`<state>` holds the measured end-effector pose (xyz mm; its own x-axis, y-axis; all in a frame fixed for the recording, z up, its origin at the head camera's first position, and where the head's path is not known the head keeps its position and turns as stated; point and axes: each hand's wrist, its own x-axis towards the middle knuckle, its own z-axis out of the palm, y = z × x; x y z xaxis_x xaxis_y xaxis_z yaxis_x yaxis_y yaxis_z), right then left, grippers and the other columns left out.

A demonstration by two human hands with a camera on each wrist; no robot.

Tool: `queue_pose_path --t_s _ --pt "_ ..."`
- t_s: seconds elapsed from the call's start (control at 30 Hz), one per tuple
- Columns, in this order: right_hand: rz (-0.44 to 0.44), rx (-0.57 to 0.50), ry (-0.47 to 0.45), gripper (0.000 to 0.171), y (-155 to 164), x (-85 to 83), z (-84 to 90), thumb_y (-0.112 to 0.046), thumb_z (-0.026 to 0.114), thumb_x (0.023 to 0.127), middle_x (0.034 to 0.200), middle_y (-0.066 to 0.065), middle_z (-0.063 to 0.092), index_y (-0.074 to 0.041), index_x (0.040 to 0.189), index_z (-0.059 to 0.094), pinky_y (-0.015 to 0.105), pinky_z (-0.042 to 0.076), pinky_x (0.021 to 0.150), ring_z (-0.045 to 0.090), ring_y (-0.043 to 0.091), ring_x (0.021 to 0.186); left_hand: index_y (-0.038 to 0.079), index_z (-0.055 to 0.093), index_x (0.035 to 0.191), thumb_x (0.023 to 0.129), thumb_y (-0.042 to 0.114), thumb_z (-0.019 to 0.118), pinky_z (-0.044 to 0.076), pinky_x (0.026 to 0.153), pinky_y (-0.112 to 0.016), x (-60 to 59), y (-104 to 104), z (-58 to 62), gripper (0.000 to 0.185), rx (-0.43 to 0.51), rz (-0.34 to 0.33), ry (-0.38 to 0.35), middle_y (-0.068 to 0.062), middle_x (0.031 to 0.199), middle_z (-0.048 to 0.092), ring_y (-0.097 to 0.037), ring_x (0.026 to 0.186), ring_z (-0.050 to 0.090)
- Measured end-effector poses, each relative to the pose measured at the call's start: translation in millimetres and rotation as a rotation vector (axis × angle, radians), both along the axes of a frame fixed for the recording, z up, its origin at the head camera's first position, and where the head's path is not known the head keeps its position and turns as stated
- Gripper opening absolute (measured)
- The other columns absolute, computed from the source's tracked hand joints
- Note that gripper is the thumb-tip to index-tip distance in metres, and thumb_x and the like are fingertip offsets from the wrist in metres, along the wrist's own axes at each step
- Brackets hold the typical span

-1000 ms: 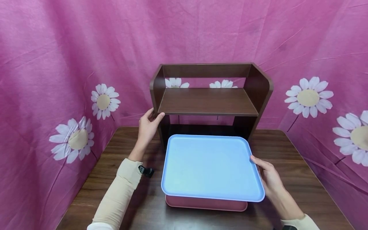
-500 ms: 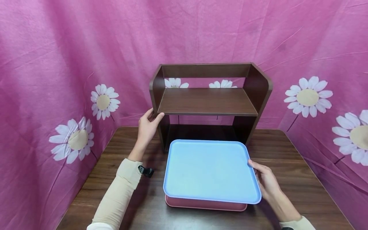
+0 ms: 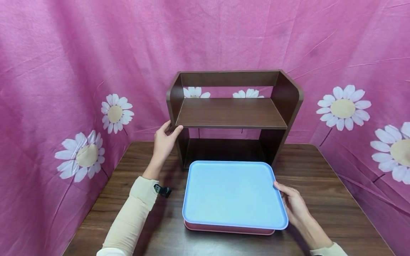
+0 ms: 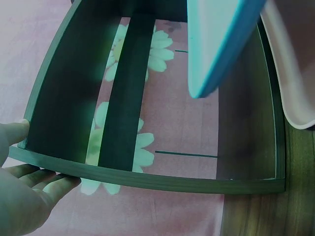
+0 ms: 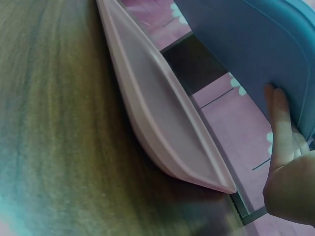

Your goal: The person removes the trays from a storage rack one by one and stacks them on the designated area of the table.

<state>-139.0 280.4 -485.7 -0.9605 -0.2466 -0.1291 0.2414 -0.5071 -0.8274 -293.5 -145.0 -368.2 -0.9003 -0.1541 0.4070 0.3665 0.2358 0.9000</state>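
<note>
trays: 2, blue tray (image 3: 234,192) over pink tray (image 3: 229,227)
shelf units: 1, wooden shelf (image 3: 230,113) at 12 o'clock
hands: 2, left hand (image 3: 164,140), right hand (image 3: 293,202)
bench: 1 (image 3: 320,170)

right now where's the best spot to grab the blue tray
Take the blue tray by its long side rims, one hand on each, coming in from the sides. It's wide, flat and raised above the pink tray; only the right hand holds its right rim.

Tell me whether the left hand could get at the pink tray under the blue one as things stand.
Probably yes. The left hand grips the shelf side, and bare table lies between it and the pink tray, whose edge shows beneath the blue tray.
</note>
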Motion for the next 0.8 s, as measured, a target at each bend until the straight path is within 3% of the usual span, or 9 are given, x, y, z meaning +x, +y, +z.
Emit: queue_pose_path --t_s 0.27,0.5,0.8 --pt "-0.022 0.044 -0.022 0.046 -4 0.5 -8.5 -0.016 0.039 0.107 0.057 -0.009 0.062 -0.017 0.072 0.069 0.019 0.051 0.046 0.059 0.004 0.052 0.011 0.06 0.134 0.087 0.033 0.076 0.052 0.103 -0.035 -0.8 0 0.3 0.055 0.007 -0.008 -0.018 -0.015 0.129 0.065 -0.023 0.12 0.063" --pt "-0.04 0.045 -0.049 0.041 -5 -0.6 -15.2 -0.015 0.042 0.106 0.066 -0.004 0.07 -0.014 0.079 0.073 0.021 0.057 0.055 0.067 0.008 0.062 0.01 0.06 0.134 0.087 0.032 0.076 0.053 0.101 -0.032 -0.7 0 1.7 0.054 0.004 0.001 -0.036 -0.015 0.129 0.065 -0.021 0.119 0.063" --pt "-0.052 0.084 -0.073 0.038 -5 -2.1 -22.5 -0.014 0.044 0.105 0.07 -0.003 0.073 -0.013 0.083 0.076 0.022 0.059 0.059 0.068 0.008 0.066 0.009 0.061 0.132 0.086 0.034 0.076 0.055 0.098 -0.032 1.2 0 1.6 0.054 -0.005 -0.002 0.003 -0.016 0.126 0.067 -0.022 0.116 0.065"
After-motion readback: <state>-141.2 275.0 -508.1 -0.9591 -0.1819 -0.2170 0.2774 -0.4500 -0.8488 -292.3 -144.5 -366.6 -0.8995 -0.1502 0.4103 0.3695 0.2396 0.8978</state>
